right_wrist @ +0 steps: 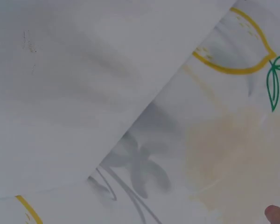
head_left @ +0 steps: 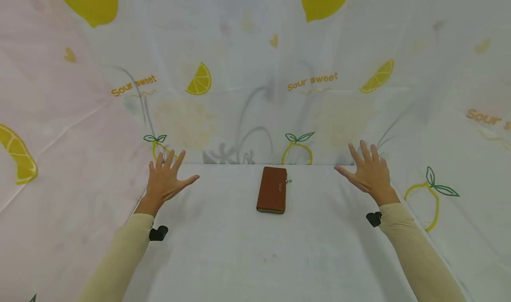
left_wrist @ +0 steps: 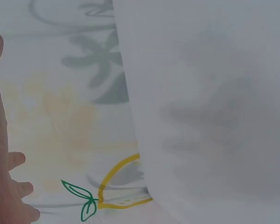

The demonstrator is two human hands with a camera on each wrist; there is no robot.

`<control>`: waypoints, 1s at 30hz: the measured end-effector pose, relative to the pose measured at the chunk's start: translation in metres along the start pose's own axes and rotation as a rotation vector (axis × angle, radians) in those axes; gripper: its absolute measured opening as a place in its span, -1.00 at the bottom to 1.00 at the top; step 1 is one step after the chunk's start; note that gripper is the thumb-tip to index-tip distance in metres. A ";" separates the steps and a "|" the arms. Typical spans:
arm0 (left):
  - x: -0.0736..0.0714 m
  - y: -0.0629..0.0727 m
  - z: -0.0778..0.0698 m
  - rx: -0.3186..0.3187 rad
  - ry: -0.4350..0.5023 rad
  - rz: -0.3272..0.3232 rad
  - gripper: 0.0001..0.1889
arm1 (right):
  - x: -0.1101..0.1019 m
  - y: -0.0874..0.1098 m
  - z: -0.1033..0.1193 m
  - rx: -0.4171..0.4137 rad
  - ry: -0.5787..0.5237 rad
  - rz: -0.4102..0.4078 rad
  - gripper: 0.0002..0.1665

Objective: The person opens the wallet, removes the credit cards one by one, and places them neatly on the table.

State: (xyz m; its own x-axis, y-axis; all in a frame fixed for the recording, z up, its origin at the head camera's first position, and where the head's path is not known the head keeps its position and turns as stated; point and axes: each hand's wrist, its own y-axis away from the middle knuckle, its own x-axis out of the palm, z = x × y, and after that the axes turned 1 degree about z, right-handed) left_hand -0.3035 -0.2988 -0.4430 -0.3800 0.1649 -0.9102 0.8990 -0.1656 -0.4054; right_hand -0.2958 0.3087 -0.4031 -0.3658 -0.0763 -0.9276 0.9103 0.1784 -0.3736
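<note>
A brown wallet (head_left: 272, 190) lies flat on the white table, toward its far edge, with a small metal zipper pull (head_left: 288, 181) at its right side. Left of it, my left hand (head_left: 164, 182) is held above the table with fingers spread and nothing in it. My right hand (head_left: 370, 173) hovers on the other side, fingers likewise spread, holding nothing. Both hands are well apart from the wallet. The left wrist view catches part of the left hand (left_wrist: 4, 154) at its edge; only a fingertip (right_wrist: 276, 214) shows in the right wrist view.
The white tabletop (head_left: 239, 249) ends at a straight far edge just beyond the wallet. Behind it and at both sides hangs a lemon-printed curtain (head_left: 247, 71). Black wrist devices (head_left: 159, 233) sit at both sleeve cuffs.
</note>
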 end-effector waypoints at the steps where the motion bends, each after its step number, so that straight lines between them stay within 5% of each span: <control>1: -0.001 0.000 0.000 0.000 0.000 -0.003 0.06 | 0.001 0.000 0.001 -0.001 -0.006 -0.001 0.11; 6: -0.003 0.000 -0.010 0.014 0.109 -0.063 -0.15 | 0.007 -0.002 0.019 0.008 -0.192 -0.061 -0.06; 10: 0.002 -0.008 -0.040 0.009 0.272 -0.036 -0.50 | 0.019 -0.007 0.056 0.004 -0.404 -0.037 -0.29; 15: 0.029 -0.017 -0.098 0.017 0.410 0.128 -0.67 | 0.046 -0.009 0.107 0.014 -0.506 0.179 -0.37; 21: 0.072 -0.021 -0.162 0.021 0.478 0.359 -0.58 | 0.084 -0.008 0.141 0.061 -0.590 0.354 -0.37; 30: 0.103 -0.009 -0.193 -0.088 0.584 0.538 -0.59 | 0.112 -0.006 0.161 0.223 -0.741 0.458 -0.40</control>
State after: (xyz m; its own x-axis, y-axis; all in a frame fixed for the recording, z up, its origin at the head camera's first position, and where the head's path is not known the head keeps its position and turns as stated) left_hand -0.3089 -0.0926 -0.5170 0.2644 0.5708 -0.7773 0.9498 -0.2938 0.1073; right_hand -0.3115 0.1415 -0.5042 0.1910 -0.6714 -0.7160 0.9809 0.1580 0.1135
